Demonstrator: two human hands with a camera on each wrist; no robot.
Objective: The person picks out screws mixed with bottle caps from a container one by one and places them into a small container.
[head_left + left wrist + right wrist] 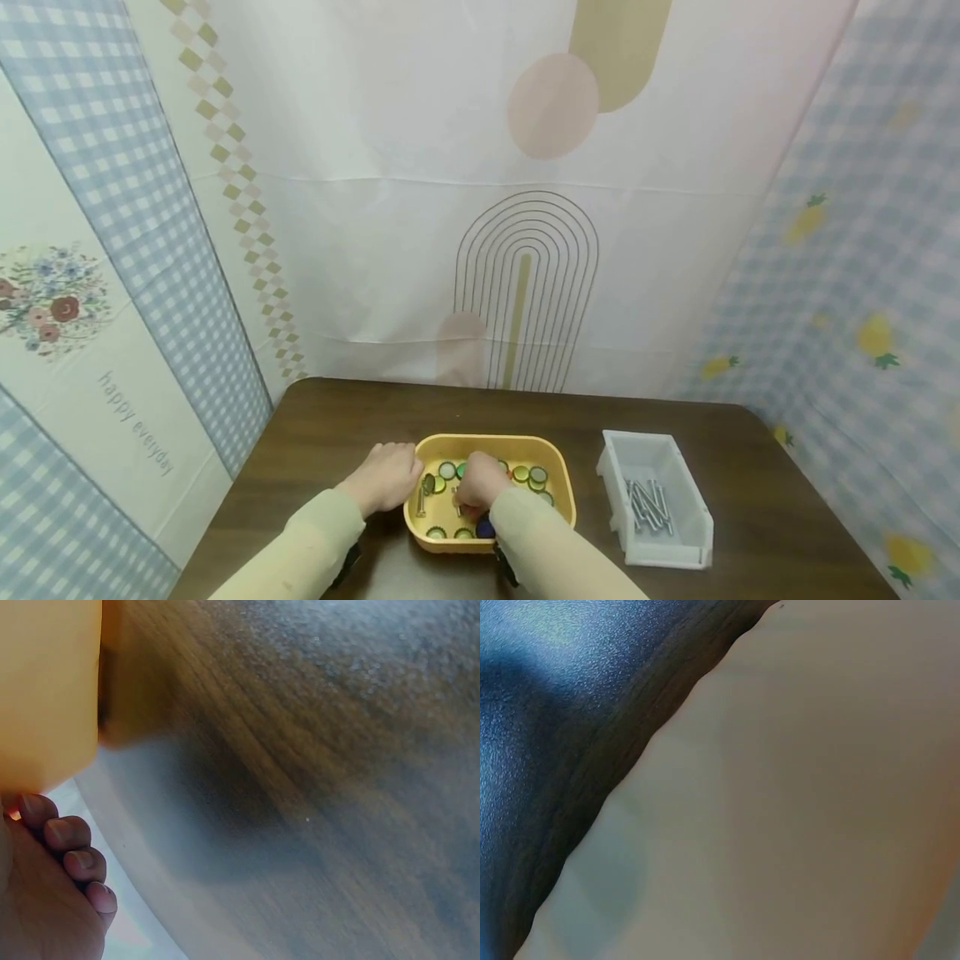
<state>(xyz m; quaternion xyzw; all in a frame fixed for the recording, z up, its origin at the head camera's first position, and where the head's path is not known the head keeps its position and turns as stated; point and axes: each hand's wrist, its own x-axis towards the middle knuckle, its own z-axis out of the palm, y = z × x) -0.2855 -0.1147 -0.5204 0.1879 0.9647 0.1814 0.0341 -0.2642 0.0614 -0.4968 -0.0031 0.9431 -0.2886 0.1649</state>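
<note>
A yellow plastic tray (491, 546) stands on the table, with several bottle caps and metal bolts inside. My left hand (386, 477) grips its left rim; in the left wrist view the curled fingers (67, 832) are at the tray's yellow wall (49, 690). Inside the tray, my right hand (480, 483) reaches down with bent fingers, right at a bolt (457, 503). Whether it pinches that bolt I cannot tell, as the hand hides its fingertips. Another bolt (421, 503) lies near the left wall, below a dark cap (428, 483). The right wrist view shows mostly sleeve (780, 795).
To the right of the tray is a white open-front bin (667, 557) with several silver bolts (649, 506) in it. The brown wooden table (352, 408) ends at patterned cloth (375, 275) hung behind and at both sides.
</note>
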